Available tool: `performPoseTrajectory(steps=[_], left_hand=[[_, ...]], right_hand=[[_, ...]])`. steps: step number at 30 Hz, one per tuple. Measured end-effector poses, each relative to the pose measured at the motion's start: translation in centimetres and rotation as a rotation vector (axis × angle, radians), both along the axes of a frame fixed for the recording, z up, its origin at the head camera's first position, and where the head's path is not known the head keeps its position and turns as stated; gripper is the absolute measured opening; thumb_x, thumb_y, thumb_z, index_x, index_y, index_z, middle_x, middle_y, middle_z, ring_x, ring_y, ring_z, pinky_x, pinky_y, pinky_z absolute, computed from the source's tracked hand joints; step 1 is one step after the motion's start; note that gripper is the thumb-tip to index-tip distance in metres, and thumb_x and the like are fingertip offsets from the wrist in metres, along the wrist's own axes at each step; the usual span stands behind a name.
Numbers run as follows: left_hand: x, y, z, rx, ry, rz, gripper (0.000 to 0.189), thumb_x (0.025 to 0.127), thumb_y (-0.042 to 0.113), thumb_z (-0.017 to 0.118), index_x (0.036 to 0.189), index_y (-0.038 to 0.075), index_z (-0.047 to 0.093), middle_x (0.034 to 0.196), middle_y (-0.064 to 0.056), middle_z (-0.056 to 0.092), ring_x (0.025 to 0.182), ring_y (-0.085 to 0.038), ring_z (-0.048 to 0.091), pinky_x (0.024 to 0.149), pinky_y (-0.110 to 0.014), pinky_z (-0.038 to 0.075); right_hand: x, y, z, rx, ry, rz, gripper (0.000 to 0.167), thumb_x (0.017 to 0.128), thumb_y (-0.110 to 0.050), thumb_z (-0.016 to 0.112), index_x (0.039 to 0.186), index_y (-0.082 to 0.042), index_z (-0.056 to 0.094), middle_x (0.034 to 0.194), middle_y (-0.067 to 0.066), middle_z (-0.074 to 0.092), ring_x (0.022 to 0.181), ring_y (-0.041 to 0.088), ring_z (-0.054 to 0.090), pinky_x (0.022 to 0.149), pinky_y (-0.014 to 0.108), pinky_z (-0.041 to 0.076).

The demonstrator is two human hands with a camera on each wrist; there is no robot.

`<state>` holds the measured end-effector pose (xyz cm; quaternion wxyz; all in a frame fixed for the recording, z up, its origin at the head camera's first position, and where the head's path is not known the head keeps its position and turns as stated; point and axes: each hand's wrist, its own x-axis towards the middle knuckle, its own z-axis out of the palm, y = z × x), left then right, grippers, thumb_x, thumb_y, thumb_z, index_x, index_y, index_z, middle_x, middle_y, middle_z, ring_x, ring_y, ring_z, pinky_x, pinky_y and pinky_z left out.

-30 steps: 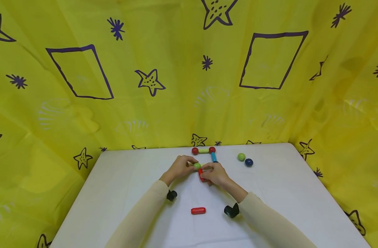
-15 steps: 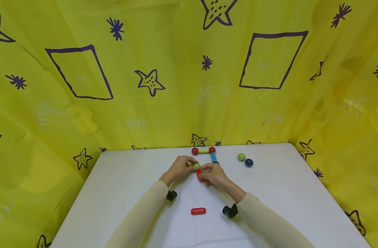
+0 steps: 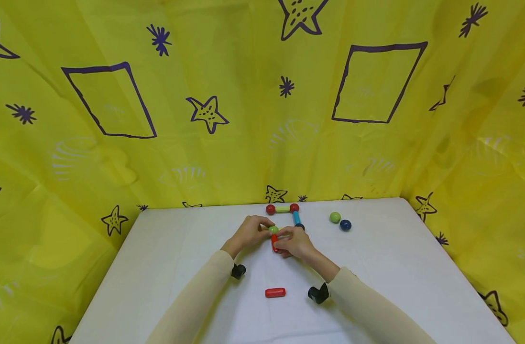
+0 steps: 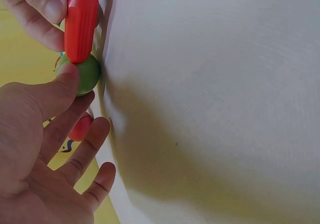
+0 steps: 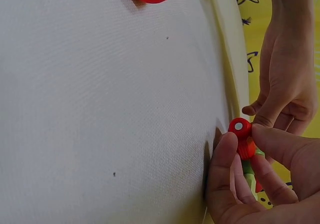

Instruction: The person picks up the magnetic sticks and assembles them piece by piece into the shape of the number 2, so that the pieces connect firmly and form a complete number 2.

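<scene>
In the head view my left hand [image 3: 250, 232] pinches a light green ball [image 3: 274, 230] between thumb and index finger; its other fingers spread loosely in the left wrist view. My right hand [image 3: 298, 242] holds a ridged red rod [image 4: 81, 28] between thumb and fingers. One end of the rod meets the green ball, and its other end, with a pale round spot, faces the right wrist camera. Behind the hands lies a joined chain: a red ball [image 3: 270, 209], a light green rod [image 3: 282, 209], another red ball [image 3: 294, 208], a blue rod [image 3: 297, 218] and a dark blue ball [image 3: 300, 226].
A second red rod [image 3: 275, 292] lies nearer me on the white table [image 3: 180, 267]. Off to the right sit a loose green ball [image 3: 335, 217] and a dark blue ball [image 3: 345, 225]. A yellow patterned curtain [image 3: 245, 157] surrounds the table's back and sides.
My right hand has shifted slightly left, swinging the red rod's near end left until it points almost straight toward me from the green ball. The left hand has stayed in place.
</scene>
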<state>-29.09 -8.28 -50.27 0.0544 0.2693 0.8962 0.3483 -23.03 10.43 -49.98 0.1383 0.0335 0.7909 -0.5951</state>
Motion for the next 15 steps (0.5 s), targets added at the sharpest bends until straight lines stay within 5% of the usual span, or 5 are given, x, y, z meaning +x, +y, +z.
performPoseTrajectory(steps=[8,15], left_hand=[[-0.1,0.1,-0.1,0.001,0.01,0.0,0.021,0.093,0.009,0.076,0.114,0.008,0.078,0.111,-0.006,0.076,0.082,-0.013,0.058,0.075,-0.028,0.049],[-0.1,0.1,-0.2,0.0,-0.002,0.006,0.02,0.093,0.01,0.076,0.113,0.01,0.078,0.112,-0.005,0.076,0.083,-0.013,0.057,0.077,-0.028,0.048]], right_hand=[[0.2,0.5,0.0,-0.01,0.01,0.044,0.032,0.091,-0.001,0.075,0.122,0.001,0.066,0.092,0.014,0.076,0.074,0.023,0.074,0.066,0.034,0.06],[0.5,2.6,0.4,0.101,0.132,0.234,0.04,0.093,-0.008,0.076,0.131,-0.006,0.065,0.103,0.011,0.072,0.081,0.023,0.071,0.072,0.035,0.06]])
